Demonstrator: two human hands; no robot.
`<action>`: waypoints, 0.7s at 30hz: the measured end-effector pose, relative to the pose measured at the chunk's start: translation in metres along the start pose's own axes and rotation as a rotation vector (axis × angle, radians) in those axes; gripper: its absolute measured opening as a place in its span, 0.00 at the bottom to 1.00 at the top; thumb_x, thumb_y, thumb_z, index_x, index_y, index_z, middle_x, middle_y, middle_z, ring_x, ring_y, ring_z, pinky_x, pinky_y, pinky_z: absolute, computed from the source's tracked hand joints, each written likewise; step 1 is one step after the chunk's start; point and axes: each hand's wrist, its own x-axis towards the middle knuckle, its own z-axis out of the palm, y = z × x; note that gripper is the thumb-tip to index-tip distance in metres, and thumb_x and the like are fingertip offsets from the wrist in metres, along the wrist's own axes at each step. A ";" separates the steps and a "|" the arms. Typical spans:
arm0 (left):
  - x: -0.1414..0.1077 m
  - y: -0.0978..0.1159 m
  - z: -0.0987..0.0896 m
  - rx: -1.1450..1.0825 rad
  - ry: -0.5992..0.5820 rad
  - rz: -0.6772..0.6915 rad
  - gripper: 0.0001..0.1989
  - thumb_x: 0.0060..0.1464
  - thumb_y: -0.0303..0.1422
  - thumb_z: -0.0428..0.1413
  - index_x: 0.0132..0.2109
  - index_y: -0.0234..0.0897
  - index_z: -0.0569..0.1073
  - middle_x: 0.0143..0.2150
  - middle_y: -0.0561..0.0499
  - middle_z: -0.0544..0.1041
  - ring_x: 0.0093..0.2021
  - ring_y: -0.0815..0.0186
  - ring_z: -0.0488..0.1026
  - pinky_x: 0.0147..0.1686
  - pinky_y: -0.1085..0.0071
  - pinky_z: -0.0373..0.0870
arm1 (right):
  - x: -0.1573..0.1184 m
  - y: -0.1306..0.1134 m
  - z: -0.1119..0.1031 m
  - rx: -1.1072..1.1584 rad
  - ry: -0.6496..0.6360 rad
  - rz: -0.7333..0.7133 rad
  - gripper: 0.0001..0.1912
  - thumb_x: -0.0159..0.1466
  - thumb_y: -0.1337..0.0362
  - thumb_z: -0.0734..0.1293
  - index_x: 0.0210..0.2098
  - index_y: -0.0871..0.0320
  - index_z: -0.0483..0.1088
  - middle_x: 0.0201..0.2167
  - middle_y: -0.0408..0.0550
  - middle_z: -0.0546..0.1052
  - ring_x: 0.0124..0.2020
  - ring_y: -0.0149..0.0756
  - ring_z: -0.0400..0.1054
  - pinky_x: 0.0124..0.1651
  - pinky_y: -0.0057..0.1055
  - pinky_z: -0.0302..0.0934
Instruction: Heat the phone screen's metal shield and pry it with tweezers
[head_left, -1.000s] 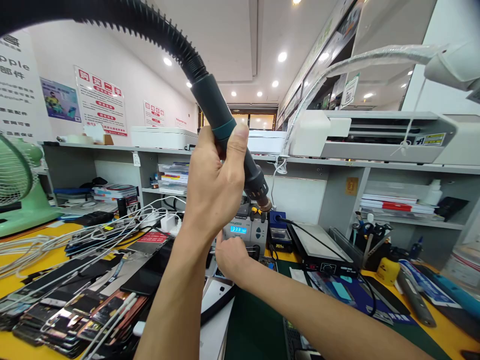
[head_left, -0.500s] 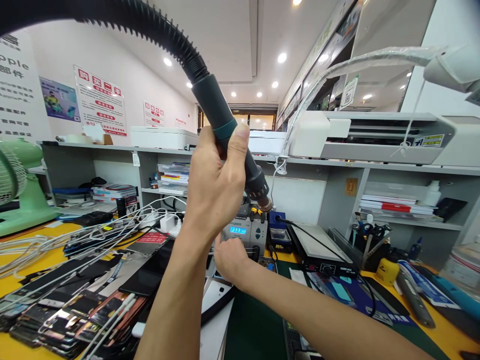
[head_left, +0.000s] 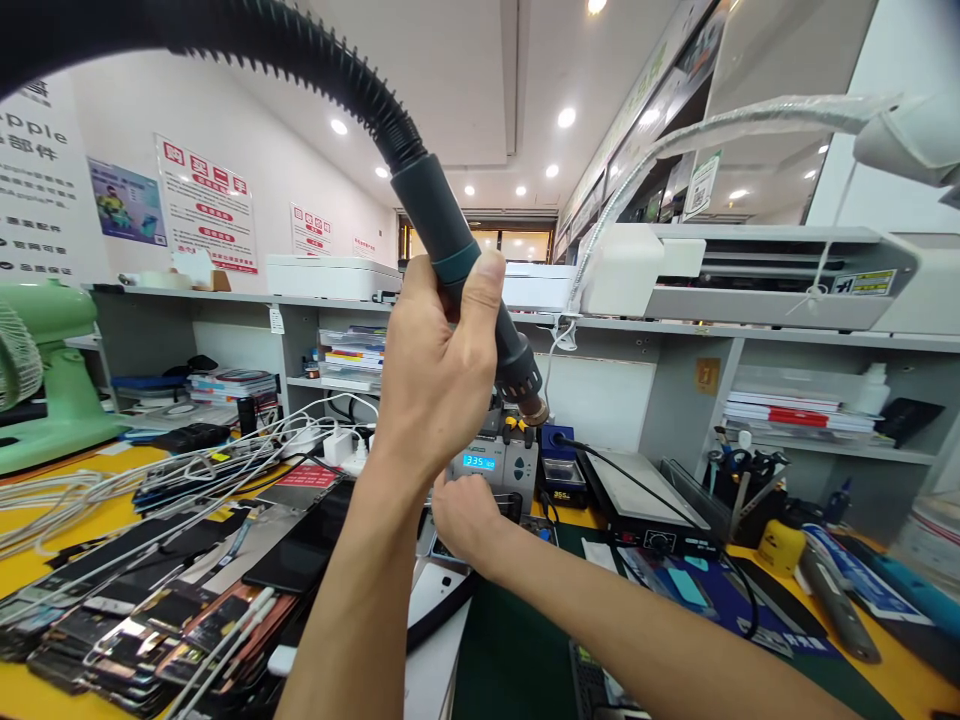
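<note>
My left hand is raised in the middle of the view, closed around the dark handle of a hot air gun. Its nozzle tilts down and to the right, and a ribbed hose arches from its upper end to the top left. Below it, my right hand reaches to the front of a grey hot air station with a lit blue display reading about 335. Its fingers are curled; their tips and anything in them are hidden. A black hose crosses a white sheet beneath my right hand.
Stacked phone parts and tangled white cables cover the left. A green fan stands behind. To the right are a soldering iron station, a flat heating plate and a tool holder. Shelves line the back.
The station's display goes from about 333 to 335. The whole view shifts slightly to the right; both hands keep nearly the same pose.
</note>
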 end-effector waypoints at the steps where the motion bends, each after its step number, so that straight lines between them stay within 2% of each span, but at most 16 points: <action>1: 0.000 0.000 0.000 0.000 0.004 0.001 0.12 0.69 0.41 0.57 0.36 0.44 0.69 0.27 0.55 0.74 0.22 0.67 0.67 0.21 0.67 0.67 | 0.000 0.000 0.001 -0.001 0.003 -0.001 0.17 0.73 0.60 0.70 0.58 0.59 0.72 0.52 0.53 0.79 0.45 0.43 0.78 0.46 0.43 0.76; 16: 0.000 0.000 0.001 -0.001 -0.006 0.005 0.11 0.69 0.40 0.56 0.37 0.43 0.69 0.28 0.55 0.74 0.22 0.68 0.67 0.21 0.69 0.67 | 0.003 0.000 0.004 -0.020 0.022 -0.031 0.16 0.73 0.60 0.70 0.57 0.60 0.72 0.51 0.52 0.79 0.44 0.42 0.78 0.45 0.42 0.76; 21: -0.001 0.001 0.001 -0.003 -0.008 -0.013 0.11 0.69 0.40 0.56 0.37 0.44 0.69 0.27 0.56 0.73 0.22 0.68 0.67 0.21 0.69 0.67 | 0.005 0.001 0.011 -0.036 0.116 -0.090 0.16 0.72 0.60 0.70 0.57 0.59 0.73 0.52 0.52 0.79 0.44 0.42 0.78 0.45 0.42 0.76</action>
